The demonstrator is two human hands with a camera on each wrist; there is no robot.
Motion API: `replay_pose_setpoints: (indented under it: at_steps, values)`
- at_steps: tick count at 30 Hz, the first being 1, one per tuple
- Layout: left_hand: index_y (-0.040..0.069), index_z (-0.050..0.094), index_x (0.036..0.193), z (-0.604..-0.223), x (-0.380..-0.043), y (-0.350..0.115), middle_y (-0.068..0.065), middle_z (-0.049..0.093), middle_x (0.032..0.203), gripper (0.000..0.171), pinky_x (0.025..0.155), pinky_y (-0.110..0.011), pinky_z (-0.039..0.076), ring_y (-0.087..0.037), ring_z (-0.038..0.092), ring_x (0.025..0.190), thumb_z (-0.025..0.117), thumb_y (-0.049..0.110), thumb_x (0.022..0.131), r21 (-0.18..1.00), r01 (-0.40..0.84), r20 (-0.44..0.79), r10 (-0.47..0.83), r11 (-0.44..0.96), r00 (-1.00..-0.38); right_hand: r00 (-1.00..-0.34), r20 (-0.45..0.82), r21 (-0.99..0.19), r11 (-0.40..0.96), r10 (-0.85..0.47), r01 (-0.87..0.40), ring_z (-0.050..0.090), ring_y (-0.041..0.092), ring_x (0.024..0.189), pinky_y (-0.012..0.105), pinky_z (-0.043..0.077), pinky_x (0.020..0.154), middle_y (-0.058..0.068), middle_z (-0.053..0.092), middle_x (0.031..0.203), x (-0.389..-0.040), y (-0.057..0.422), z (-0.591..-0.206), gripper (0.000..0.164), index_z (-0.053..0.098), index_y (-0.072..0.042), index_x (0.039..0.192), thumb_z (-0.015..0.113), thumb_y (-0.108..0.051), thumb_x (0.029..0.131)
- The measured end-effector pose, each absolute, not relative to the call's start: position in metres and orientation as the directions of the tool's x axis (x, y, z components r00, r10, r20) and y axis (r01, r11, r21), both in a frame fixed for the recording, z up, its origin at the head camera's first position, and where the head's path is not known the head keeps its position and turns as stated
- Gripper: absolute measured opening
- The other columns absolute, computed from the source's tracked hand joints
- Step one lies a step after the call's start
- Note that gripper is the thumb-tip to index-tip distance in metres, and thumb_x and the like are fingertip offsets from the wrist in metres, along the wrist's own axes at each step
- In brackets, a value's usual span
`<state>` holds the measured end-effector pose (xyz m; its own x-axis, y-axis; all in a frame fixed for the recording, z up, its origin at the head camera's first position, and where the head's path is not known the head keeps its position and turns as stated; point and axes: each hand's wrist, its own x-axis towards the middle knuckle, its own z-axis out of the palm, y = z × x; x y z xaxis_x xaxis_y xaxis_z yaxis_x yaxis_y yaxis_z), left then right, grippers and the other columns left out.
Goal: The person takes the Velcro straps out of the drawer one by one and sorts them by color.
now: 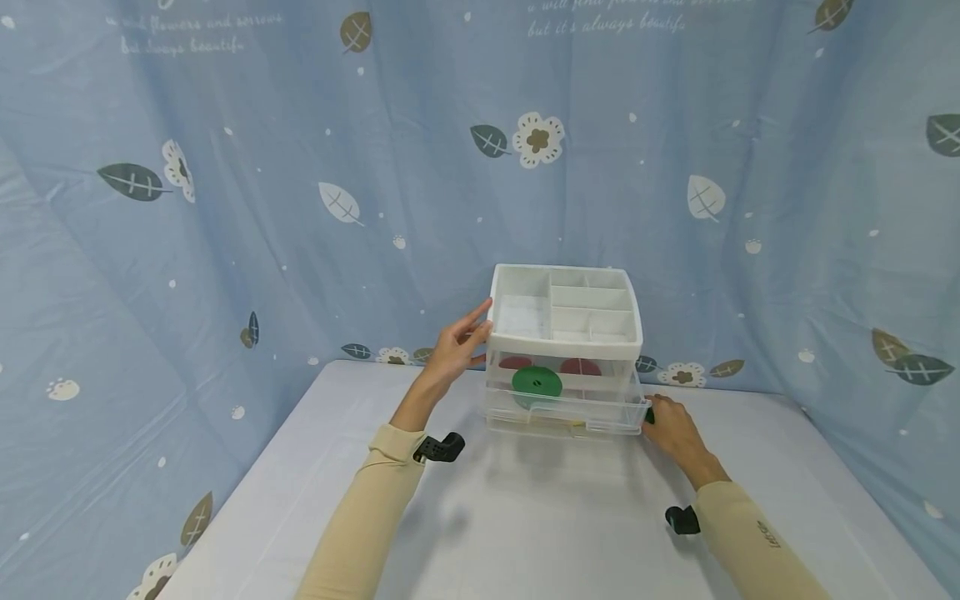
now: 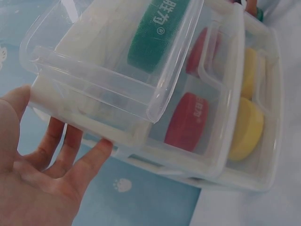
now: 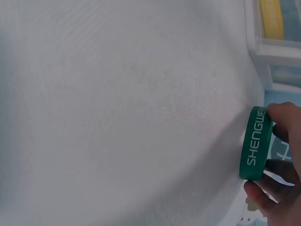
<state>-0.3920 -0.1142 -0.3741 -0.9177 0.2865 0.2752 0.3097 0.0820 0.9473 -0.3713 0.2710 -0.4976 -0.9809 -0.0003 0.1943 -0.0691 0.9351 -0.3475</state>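
Two green discs (image 3: 255, 143) — one in right hand (image 1: 678, 432); two red (image 2: 188, 121), two yellow (image 2: 246, 129)

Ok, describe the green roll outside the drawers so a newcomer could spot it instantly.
On the white table stands a white, clear-drawered organizer. Just right of it, the right grip holds a green roll with white lettering. Unlike the other green roll, which sits inside the pulled-out drawer, this one is outside.

White box (image 1: 566, 347), clear drawers (image 2: 106, 77). Got a green roll (image 2: 155, 35) and another green roll (image 3: 256, 143), both white-lettered, plus red rolls (image 2: 188, 121) and yellow rolls (image 2: 246, 129). Curtain (image 1: 450, 192) is blue with brown-centred white flowers (image 1: 537, 140), green, brown and white leaves (image 1: 490, 141), white paw prints (image 1: 63, 389). Tabletop's (image 1: 562, 525) plain white, sleeves (image 1: 363, 517) beige.
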Motion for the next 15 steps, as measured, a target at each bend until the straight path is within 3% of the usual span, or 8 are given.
replay_pose_setpoints:
  at_steps: [6,15]
  values:
    - [0.050,0.042,0.144,-0.3749,-0.3932,-0.1139,-0.007,0.057,0.131,0.046,0.102,-0.051,0.051,-0.026,0.057,0.125,0.054,0.042,0.100,0.948,0.307,0.273,0.286,0.080,-0.918,-0.982,0.190,-0.348,0.934,-0.019,-0.085,0.053,0.054,0.118,0.063,0.047,0.099,0.038,0.053,0.130,-0.3720,0.2735,-0.4999,0.047,0.055,0.013,0.128,0.065,-0.014,0.091]
    - [0.050,0.042,0.144,-0.3737,-0.3910,-0.1140,-0.007,0.057,0.130,0.045,0.102,-0.045,0.053,-0.025,0.057,0.124,0.053,0.039,0.101,0.950,0.303,0.271,0.288,0.072,-0.918,-0.983,0.183,-0.327,0.941,-0.031,-0.090,0.048,0.056,0.122,0.064,0.042,0.104,0.041,0.046,0.136,-0.3727,0.2755,-0.5022,0.051,0.051,0.016,0.131,0.064,-0.016,0.094]
